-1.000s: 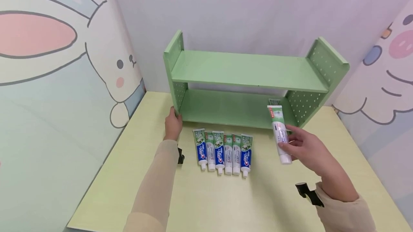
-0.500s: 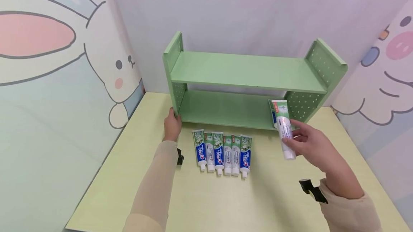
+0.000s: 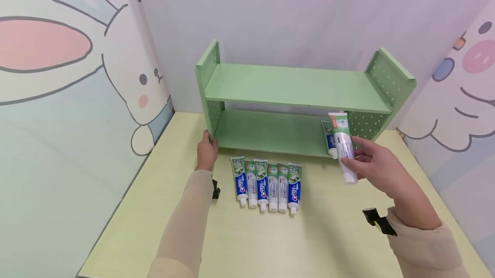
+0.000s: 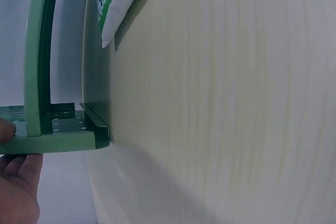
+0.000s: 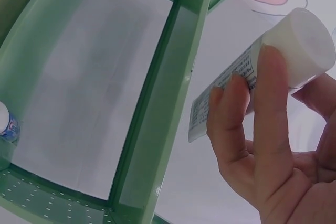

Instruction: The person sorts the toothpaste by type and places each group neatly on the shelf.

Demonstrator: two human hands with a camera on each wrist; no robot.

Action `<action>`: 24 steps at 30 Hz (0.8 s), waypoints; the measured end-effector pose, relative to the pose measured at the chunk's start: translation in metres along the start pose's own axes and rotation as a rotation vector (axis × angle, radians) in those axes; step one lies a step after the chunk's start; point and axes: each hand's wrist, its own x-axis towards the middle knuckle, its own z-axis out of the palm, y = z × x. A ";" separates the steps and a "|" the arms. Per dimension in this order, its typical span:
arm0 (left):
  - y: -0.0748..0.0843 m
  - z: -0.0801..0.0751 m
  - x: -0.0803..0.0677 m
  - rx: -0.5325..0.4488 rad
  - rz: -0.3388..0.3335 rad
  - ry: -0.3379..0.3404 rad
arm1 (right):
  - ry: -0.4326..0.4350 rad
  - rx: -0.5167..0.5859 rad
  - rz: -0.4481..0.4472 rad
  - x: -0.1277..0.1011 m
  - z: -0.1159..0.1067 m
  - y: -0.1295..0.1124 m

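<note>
Pinching a white toothpaste tube [image 3: 342, 147] in your right hand [image 3: 373, 167], you hold it at the right end of the green shelf [image 3: 297, 87], beside a tube [image 3: 329, 138] seemingly standing on the lower board. Your left hand [image 3: 206, 152] grips the shelf's near-left post; six tubes [image 3: 267, 180] lie on the table [image 3: 309, 243].

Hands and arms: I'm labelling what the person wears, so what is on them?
Both arms wear long beige sleeves, left sleeve and right sleeve. A small black device sits at each wrist, left and right. The left hand and right hand are bare.
</note>
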 end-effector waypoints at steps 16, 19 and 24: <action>-0.002 0.001 -0.001 0.000 -0.006 0.000 | 0.004 -0.020 0.002 0.008 -0.017 -0.006; -0.002 0.001 0.000 0.005 0.001 0.004 | 0.010 -0.023 -0.001 0.011 -0.021 -0.008; 0.000 0.001 -0.001 0.003 0.013 0.014 | 0.011 -0.016 0.013 0.019 -0.028 -0.008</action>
